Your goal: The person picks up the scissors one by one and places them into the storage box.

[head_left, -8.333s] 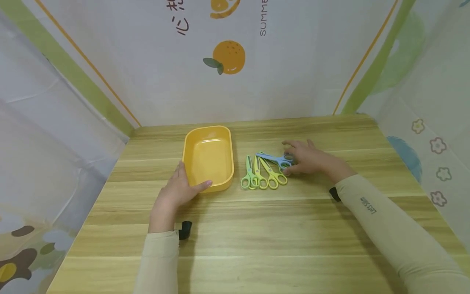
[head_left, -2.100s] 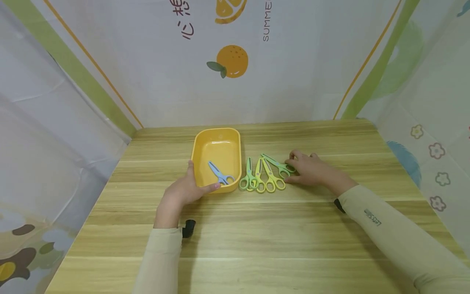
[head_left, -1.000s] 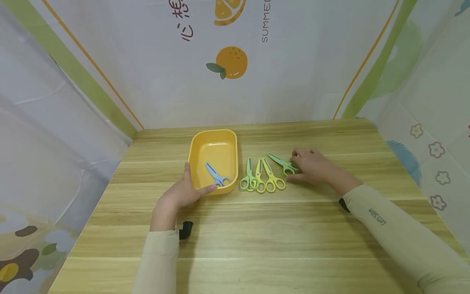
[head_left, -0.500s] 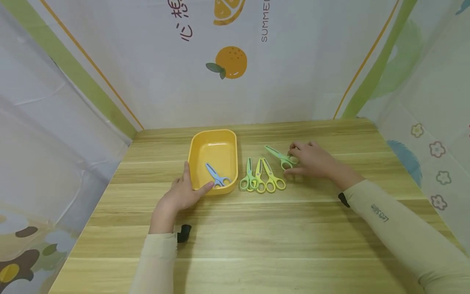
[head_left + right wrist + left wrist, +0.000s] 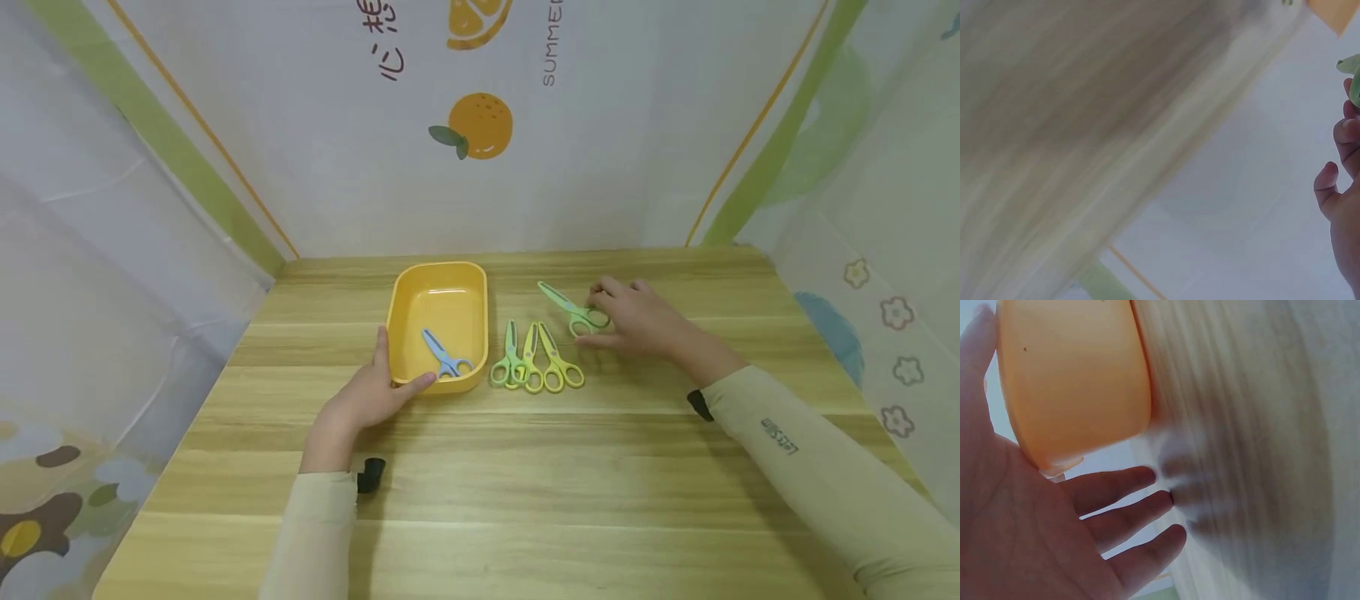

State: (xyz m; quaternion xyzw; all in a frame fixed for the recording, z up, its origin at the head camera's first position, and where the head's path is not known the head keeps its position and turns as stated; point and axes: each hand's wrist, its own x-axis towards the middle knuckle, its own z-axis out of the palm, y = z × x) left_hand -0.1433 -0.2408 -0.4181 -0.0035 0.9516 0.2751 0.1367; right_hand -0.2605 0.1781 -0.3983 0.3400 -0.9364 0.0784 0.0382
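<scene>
My left hand [image 5: 360, 398] rests at the near left corner of a yellow tray [image 5: 480, 325], thumb over its rim. In the left wrist view its other fingers [image 5: 1141, 556] are nearly straight, beside the tray's outer wall. Inside the tray lie blue scissors [image 5: 442, 354]. My right hand [image 5: 637, 321] pinches green scissors [image 5: 566, 302] by the handles, blades towards the tray; in the right wrist view only part of these scissors [image 5: 1355, 87] shows. Between tray and hand lie another pair of green scissors [image 5: 511, 358] and two yellow pairs, one further left [image 5: 530, 350] and one further right [image 5: 553, 354].
Everything stands on a wood-grain table [image 5: 480, 483]. A white printed curtain [image 5: 600, 167] rises behind its far edge, with more curtain at both sides. A small black piece [image 5: 370, 475] shows by the left wrist, another [image 5: 701, 406] by the right.
The blue scissors, earlier on the table at the right hand, are now in the tray. The right hand has drawn green scissors away from the remaining pairs, towards the table's far edge.
</scene>
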